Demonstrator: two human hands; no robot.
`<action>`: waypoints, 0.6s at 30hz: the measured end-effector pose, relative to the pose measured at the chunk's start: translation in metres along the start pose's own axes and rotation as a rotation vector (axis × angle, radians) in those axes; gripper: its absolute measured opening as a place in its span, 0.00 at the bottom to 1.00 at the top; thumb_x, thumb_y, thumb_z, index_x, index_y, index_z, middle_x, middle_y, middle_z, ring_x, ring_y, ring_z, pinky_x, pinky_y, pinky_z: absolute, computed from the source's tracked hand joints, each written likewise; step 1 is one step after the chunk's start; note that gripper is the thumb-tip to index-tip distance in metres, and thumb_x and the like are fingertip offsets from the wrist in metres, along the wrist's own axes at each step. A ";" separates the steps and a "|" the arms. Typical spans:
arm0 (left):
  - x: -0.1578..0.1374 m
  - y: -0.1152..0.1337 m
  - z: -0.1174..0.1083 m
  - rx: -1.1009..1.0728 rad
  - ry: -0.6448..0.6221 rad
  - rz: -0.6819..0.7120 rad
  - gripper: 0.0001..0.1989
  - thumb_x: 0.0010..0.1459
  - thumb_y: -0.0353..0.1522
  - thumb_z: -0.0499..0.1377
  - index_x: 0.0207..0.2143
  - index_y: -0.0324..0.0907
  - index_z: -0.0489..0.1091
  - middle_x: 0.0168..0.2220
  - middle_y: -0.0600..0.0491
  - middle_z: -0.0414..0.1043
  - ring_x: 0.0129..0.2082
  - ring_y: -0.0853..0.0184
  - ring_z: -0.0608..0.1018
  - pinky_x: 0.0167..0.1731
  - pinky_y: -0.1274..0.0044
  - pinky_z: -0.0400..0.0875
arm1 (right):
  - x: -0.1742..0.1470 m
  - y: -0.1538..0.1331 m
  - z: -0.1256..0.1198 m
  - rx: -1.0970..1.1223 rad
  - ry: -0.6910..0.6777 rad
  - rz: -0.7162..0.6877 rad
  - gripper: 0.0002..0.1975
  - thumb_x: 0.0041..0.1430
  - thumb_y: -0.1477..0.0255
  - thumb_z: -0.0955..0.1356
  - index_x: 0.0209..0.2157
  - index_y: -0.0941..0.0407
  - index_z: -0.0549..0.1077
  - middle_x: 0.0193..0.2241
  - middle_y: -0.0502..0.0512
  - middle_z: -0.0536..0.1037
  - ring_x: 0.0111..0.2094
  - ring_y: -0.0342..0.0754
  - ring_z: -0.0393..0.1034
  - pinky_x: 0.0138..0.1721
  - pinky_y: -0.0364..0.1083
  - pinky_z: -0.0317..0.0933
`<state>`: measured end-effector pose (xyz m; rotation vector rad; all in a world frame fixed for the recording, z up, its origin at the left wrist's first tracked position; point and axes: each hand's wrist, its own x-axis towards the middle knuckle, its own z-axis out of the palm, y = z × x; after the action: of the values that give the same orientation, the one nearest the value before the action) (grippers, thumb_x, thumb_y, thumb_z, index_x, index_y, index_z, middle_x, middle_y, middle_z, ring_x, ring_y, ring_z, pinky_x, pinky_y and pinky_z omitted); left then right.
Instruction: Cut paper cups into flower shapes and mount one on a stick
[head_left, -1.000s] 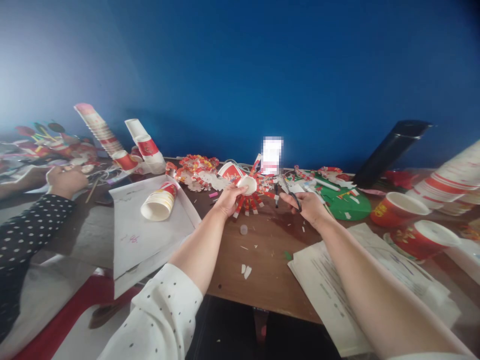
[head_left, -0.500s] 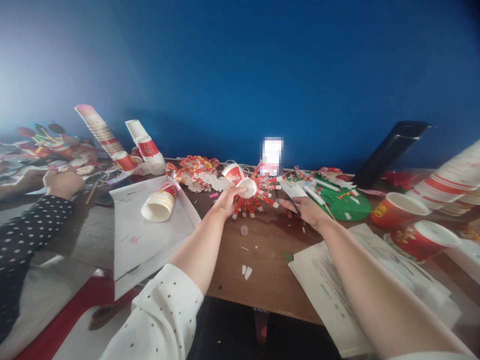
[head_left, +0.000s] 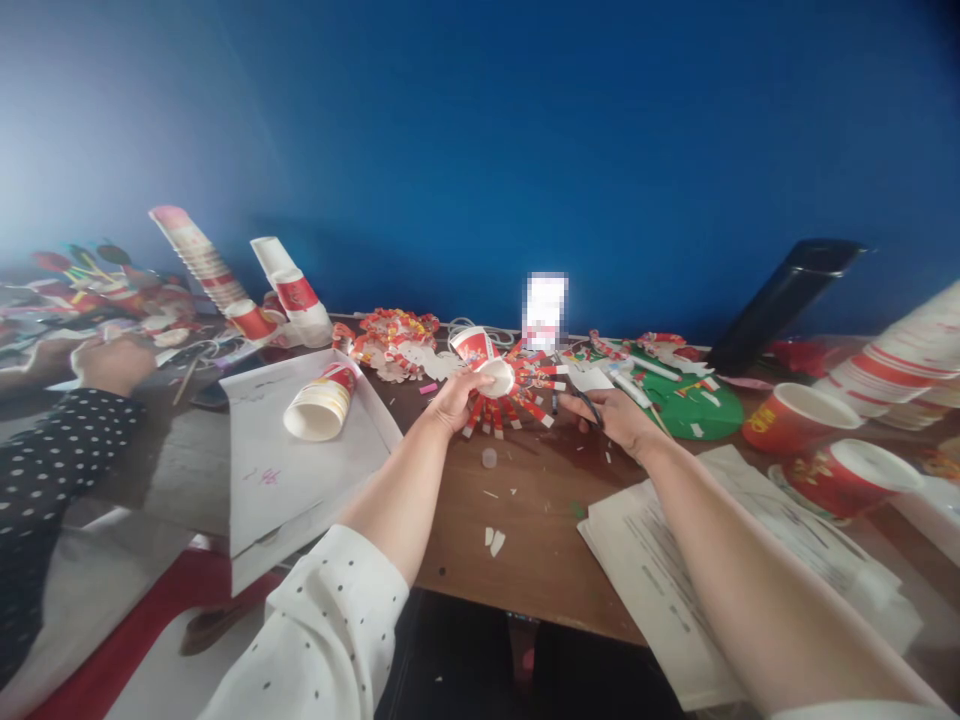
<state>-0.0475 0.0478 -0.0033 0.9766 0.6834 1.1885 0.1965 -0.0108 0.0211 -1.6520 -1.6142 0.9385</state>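
Note:
A red and white paper cup (head_left: 496,379), its wall slit into strips that fan out around the round white base, is gripped by my left hand (head_left: 454,397) at its left side. My right hand (head_left: 611,415) is closed around dark-handled scissors (head_left: 589,408), whose tip lies close to the strips at the cup's right. Whether the blades touch a strip I cannot tell. Behind the held cup, a red and white piece of cup (head_left: 475,346) shows partly. Small white paper scraps (head_left: 495,542) lie on the brown table (head_left: 525,580) below my hands.
Curled red cup cuttings (head_left: 394,335) lie at the back. Stacked cups (head_left: 202,265) rise at left, a cup (head_left: 319,408) lies on white paper (head_left: 270,510). At right are a green disc (head_left: 705,410), red cups (head_left: 799,418), papers (head_left: 675,580) and a black flask (head_left: 787,300). A co-worker's hand (head_left: 116,360) is far left.
The held cup has turned slightly, its strips shifting a little. The scissors have moved slightly away from the strips. Both hands stay in nearly the same place.

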 end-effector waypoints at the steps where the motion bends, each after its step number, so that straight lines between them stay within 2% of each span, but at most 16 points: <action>1: 0.000 0.000 0.000 -0.001 0.001 0.002 0.13 0.37 0.31 0.65 0.29 0.35 0.77 0.26 0.50 0.77 0.27 0.66 0.75 0.35 0.75 0.66 | 0.000 -0.001 0.000 -0.002 0.008 -0.002 0.25 0.45 0.48 0.69 0.17 0.57 0.71 0.16 0.52 0.71 0.20 0.42 0.58 0.25 0.44 0.50; 18: -0.003 0.003 0.003 0.017 0.002 -0.009 0.13 0.37 0.31 0.64 0.29 0.36 0.77 0.26 0.50 0.77 0.28 0.65 0.76 0.37 0.74 0.67 | 0.000 -0.005 0.002 -0.024 0.063 0.000 0.24 0.46 0.50 0.70 0.16 0.58 0.71 0.13 0.51 0.69 0.18 0.41 0.56 0.22 0.44 0.48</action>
<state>-0.0467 0.0446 0.0008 0.9854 0.6996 1.1775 0.1924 -0.0112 0.0238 -1.6814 -1.5890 0.8622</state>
